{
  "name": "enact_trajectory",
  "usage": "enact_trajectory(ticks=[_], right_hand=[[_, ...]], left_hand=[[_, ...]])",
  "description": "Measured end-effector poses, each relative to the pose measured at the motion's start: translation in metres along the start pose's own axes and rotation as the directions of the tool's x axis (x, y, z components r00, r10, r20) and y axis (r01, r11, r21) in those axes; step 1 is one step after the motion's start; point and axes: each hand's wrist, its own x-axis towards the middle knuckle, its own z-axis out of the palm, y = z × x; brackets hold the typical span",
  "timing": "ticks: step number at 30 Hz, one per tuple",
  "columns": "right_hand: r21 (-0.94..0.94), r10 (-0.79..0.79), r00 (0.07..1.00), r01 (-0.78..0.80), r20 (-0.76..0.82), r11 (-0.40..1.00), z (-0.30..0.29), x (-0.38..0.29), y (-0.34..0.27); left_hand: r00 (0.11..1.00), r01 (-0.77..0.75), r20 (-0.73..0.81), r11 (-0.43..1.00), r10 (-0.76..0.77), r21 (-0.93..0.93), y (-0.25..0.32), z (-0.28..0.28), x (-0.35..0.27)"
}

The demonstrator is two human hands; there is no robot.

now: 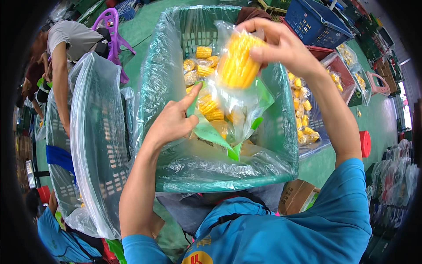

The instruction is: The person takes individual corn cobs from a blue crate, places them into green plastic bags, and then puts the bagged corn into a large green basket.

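Straight before me is a green plastic basket [293,132] lined with clear film. Packs of corn pieces [206,71] lie inside it. Over the basket my right hand [277,49] grips a clear bag of yellow corn pieces [239,62], slightly blurred. A green and clear plastic bag [214,132] spreads just below, with corn visible through or beside it. My left hand [174,118] touches that bag's left edge, its index finger stretched out along it; how firmly it pinches the film cannot be told.
Left stands another film-lined basket [95,142], where a person [72,43] in grey reaches in. Beyond is a purple plastic chair [113,26]. On the right are a blue crate of bagged corn [318,127], a blue basket [316,23] and a red stool [365,144]. A cardboard box [295,198] sits near my legs.
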Motion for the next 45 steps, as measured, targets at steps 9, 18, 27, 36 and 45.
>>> enact_trajectory(ticks=[9,18,27,36,45], right_hand=[[-0.545,0.431,0.514,0.088,0.742,0.834,0.079,-0.049,0.038],[-0.771,-0.241,0.97,0.183,0.04,0.61,0.031,-0.048,0.012],[-0.159,0.225,0.699,-0.439,-0.679,0.884,-0.078,-0.198,0.102],[-0.01,0.521,0.416,-0.789,-0.745,0.614,-0.032,-0.341,0.387],[-0.027,0.657,0.255,-0.941,-0.71,0.336,0.038,-0.24,0.445]], left_hand=[[0.983,-0.156,0.099,0.988,0.154,0.014,0.017,0.002,-0.015],[0.968,-0.245,0.071,0.969,0.242,0.038,0.02,0.004,-0.021],[0.995,0.045,0.09,0.997,-0.039,-0.066,0.016,0.0,-0.013],[0.989,0.053,-0.125,0.971,-0.084,-0.233,0.011,0.013,0.002],[0.951,0.164,-0.193,0.925,-0.24,-0.343,-0.001,0.004,0.007]])
